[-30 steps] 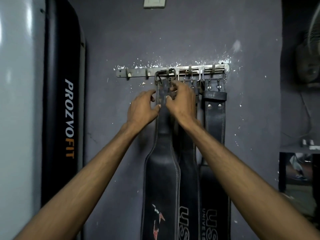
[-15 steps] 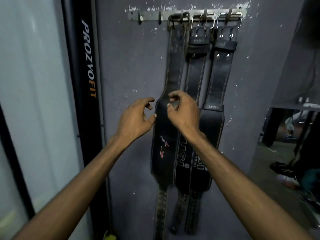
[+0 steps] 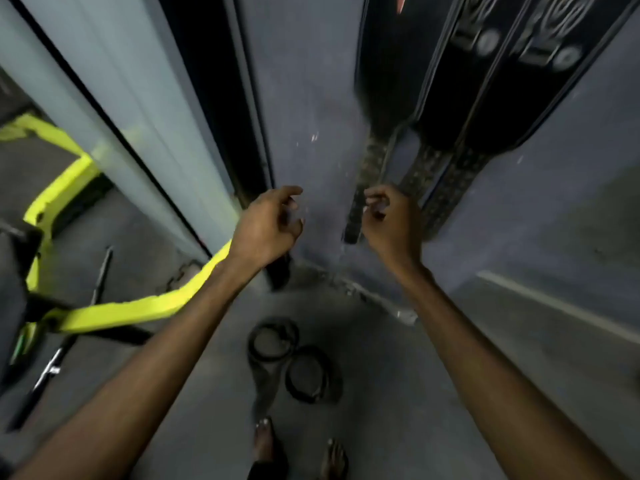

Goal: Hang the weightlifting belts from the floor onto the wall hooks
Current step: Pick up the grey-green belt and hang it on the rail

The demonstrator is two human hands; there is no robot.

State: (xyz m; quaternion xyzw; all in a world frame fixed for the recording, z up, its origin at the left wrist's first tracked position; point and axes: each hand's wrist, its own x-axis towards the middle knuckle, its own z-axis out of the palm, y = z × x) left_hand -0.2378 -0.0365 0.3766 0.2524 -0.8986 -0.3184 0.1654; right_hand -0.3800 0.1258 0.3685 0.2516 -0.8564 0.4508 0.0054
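Nearest to you, your two bare feet (image 3: 268, 445) stood on the grey floor (image 3: 398, 393), only the toes showing at the bottom edge. Just beyond them lay two coiled belts (image 3: 291, 358) on the floor, dark loops side by side and touching, the left one a little farther from you than the right. To the left, a bright yellow frame (image 3: 114, 313) ran low across the floor beside a thin dark bar (image 3: 55, 362) and a pale panel (image 3: 114, 109) that rose at an angle. Your forearms reached forward from both lower corners toward the wall (image 3: 311, 98). Your left hand (image 3: 268, 225) hung in front of the bare wall with its fingers loosely curled and apart, holding nothing. Your right hand (image 3: 389, 220) was level with it, well apart from the left, fingers bent inward near the thumb; it sat just beside the tail of a hanging strap, but the blur left it unclear whether it touched or pinched that strap. Farthest away, three hanging belts (image 3: 467, 81) dropped down the wall on the right, wide black backs above and narrow perforated tails (image 3: 367, 174) below, the tails ending short of the floor. The two right belts overlapped; the left one hung just beside them.
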